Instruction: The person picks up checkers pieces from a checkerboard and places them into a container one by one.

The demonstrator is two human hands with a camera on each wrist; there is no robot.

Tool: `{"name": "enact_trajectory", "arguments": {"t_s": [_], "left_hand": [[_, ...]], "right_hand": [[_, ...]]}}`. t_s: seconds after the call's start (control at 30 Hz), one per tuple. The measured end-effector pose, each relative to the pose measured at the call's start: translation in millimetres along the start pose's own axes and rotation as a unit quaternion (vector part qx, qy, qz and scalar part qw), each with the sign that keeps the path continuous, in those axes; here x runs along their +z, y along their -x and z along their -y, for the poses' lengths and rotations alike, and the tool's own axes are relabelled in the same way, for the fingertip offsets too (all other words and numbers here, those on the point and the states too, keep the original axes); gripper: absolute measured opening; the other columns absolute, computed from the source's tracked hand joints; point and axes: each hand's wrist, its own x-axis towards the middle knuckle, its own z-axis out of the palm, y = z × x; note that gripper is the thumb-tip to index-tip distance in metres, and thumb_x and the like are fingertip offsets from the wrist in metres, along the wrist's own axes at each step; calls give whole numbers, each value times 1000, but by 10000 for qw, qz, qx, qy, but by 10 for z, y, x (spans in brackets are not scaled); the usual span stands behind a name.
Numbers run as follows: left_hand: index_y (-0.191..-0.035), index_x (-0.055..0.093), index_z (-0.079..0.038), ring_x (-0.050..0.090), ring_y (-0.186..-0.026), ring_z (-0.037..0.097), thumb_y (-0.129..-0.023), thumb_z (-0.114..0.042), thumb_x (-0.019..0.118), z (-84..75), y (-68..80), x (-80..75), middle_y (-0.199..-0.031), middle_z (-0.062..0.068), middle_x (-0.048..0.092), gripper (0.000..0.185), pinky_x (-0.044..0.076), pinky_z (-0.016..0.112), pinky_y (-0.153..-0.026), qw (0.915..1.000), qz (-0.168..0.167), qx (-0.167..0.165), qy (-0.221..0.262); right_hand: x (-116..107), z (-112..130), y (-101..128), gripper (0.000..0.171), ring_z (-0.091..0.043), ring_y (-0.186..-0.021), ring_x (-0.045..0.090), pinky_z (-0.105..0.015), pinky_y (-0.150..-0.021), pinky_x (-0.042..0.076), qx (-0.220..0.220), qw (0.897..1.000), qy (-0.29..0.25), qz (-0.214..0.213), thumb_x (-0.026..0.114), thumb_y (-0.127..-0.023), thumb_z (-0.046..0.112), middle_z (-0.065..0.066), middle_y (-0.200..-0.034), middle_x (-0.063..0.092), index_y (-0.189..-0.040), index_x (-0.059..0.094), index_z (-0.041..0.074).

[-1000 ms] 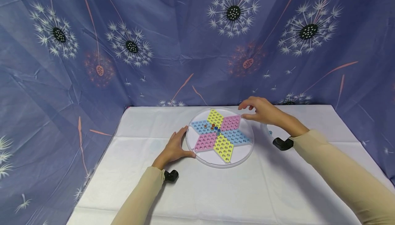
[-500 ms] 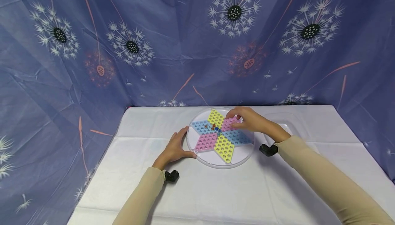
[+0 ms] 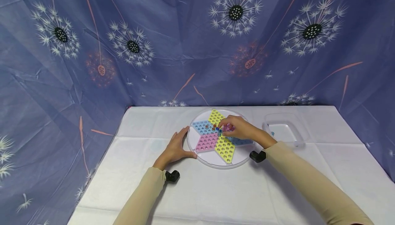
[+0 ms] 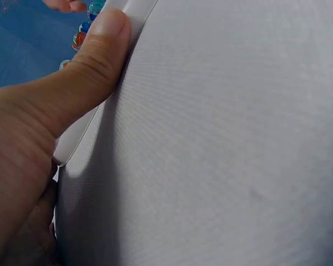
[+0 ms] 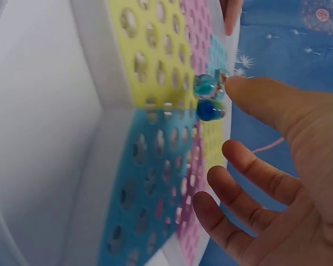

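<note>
A round Chinese checkers board (image 3: 242,154) with a six-pointed star in yellow, pink and blue lies on the white cloth. Several glass marbles (image 3: 214,128) stand close to the star's middle, among them a teal marble (image 5: 205,85) and a blue marble (image 5: 210,109). My left hand (image 3: 176,148) rests at the board's left edge, fingers and thumb spread along the rim. Over the pink point, my right hand (image 3: 239,127) reaches in toward the marbles, its thumb tip overlapping one in the right wrist view. Its other visible fingers are loosely bent, with space between them and the thumb.
A clear plastic container (image 3: 285,129) stands right of the board, with a small blue piece (image 3: 273,134) at its left side. Purple cloth (image 3: 179,46) with a dandelion print hangs behind the table's far edge.
My right hand has moved left and down from the board's upper right edge to its middle, uncovering the clear container. My left hand stays at the rim.
</note>
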Motion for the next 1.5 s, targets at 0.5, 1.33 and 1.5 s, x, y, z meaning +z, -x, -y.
{"name": "enact_trajectory", "arguments": {"t_s": [0.5, 1.33, 1.5], "left_hand": [[-164, 24, -12, 19, -156, 32, -62, -41, 99, -21, -15, 9, -168, 13, 27, 130, 7, 47, -130, 10000, 2, 23, 43], [-165, 22, -18, 10, -156, 41, -62, -44, 99, 2, -16, 17, -169, 11, 24, 131, 12, 53, -128, 9996, 51, -218, 171], [-165, 22, -16, 11, -156, 41, -62, -43, 99, 14, -11, 14, -169, 12, 24, 132, 12, 54, -128, 9998, 44, -169, 104]], "right_hand": [[152, -41, -15, 25, -28, -101, 57, -46, -90, 49, 40, 9995, 308, -13, 78, -89, 9, -6, -111, 70, -114, 78, 14], [204, -68, -52, 17, -28, -83, 57, -32, -72, 44, 30, 9991, 64, -413, 81, -85, 6, -7, -91, 69, -100, 84, 12], [216, -52, -59, 17, -29, -81, 55, -30, -71, 41, 78, 9992, -1, -398, 81, -83, 6, -9, -89, 67, -100, 84, 11]]}}
